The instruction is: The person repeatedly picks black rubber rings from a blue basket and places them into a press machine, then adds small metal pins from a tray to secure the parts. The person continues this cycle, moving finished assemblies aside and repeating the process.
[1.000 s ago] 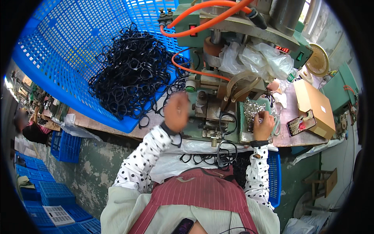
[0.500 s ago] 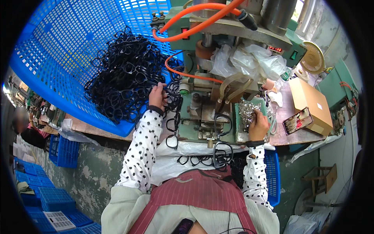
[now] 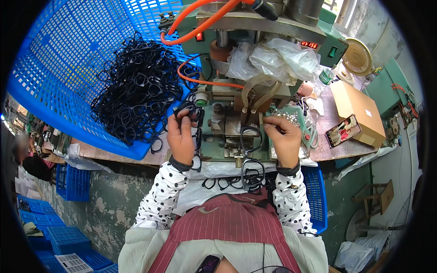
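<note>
Beside the blue basket, my left hand is closed, thumb and fingers pinching a black eyeglass frame; part of that frame is hidden by the fingers. My right hand is closed in a pinch at the right side of the press fixture. Whatever its fingertips hold is too small to make out. Just behind it lies a heap of small shiny metal pieces in a green tray. A dark eyeglass frame hangs at the fixture's front edge, one rim up against the fixture and the other below.
A large blue basket with a heap of black eyeglass frames stands at left. Orange hoses and clear plastic bags are on the green press. A phone leans on a cardboard box at right.
My right hand has come left from the metal pieces to the fixture's side. My left hand has drawn back from the basket's edge toward me. The whole view has shifted slightly.
</note>
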### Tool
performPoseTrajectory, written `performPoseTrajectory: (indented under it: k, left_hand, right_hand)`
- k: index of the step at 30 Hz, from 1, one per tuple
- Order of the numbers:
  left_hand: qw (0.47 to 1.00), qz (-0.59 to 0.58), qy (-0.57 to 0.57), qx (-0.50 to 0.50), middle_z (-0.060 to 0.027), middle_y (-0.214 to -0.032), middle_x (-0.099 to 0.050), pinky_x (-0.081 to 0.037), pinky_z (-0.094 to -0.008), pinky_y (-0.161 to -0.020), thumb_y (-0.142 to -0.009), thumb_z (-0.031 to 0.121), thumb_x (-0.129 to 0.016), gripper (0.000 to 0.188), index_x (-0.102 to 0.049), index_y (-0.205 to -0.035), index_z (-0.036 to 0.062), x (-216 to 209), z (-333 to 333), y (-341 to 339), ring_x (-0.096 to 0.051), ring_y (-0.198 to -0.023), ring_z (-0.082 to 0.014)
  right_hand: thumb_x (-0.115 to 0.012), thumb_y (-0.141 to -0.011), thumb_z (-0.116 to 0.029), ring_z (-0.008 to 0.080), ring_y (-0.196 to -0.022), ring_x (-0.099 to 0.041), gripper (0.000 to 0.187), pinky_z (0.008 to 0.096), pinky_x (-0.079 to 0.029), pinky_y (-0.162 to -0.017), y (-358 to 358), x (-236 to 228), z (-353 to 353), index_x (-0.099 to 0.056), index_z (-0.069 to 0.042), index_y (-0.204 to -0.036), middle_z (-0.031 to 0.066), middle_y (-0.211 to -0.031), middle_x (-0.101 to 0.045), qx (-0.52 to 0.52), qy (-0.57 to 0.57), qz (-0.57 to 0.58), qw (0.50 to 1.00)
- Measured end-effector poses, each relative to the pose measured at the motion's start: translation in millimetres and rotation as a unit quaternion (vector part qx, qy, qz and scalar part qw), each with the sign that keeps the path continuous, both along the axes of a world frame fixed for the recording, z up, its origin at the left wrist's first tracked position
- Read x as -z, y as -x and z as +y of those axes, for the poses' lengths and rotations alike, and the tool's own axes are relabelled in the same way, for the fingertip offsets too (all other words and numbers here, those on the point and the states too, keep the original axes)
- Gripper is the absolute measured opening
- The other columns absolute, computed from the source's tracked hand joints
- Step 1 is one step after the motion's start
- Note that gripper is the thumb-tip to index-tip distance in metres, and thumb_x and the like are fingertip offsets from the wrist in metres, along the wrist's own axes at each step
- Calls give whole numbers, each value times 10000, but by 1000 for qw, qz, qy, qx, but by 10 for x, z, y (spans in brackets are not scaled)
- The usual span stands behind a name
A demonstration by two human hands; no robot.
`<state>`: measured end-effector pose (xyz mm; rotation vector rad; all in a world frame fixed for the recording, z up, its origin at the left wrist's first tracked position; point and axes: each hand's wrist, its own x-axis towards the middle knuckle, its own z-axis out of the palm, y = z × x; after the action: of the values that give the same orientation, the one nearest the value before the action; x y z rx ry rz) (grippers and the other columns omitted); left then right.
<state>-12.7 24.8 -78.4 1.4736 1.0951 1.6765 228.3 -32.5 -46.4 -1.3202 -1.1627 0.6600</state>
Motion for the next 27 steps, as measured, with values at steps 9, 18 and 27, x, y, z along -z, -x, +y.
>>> performPoseTrajectory:
  k: [9,18,27]
  left_hand:
    - [913,273,-301,26,-87,-1024,-633,-407,-422,-923,-884,53,-564,278,-582,-1161,47,-339,-284,-125,-611,-874,-280]
    - [835,301,-395,238,-142,-1191,-623,-447,-444,-955,-696,-18,-623,544,-569,-1235,21,-303,-388,-360,-622,-1061,-287]
    - [812,295,-381,329,-177,-1263,-577,-489,-464,-932,-729,-74,-611,518,-562,-1238,9,-170,-246,-499,-603,-1061,-339]
  right_hand:
    - [-746,-729,-60,34,-633,-500,409,200,-381,-546,292,3,109,-538,-1,-1075,52,-825,-667,-24,29,95,995]
    - [-727,-732,43,110,-772,-629,511,233,-496,-673,376,-25,206,-460,31,-1168,94,-905,-654,-23,-20,143,989]
    - [-744,-770,-176,286,-732,-667,317,378,-506,-664,-936,833,288,-625,-112,-1057,94,-805,-696,253,100,-345,898]
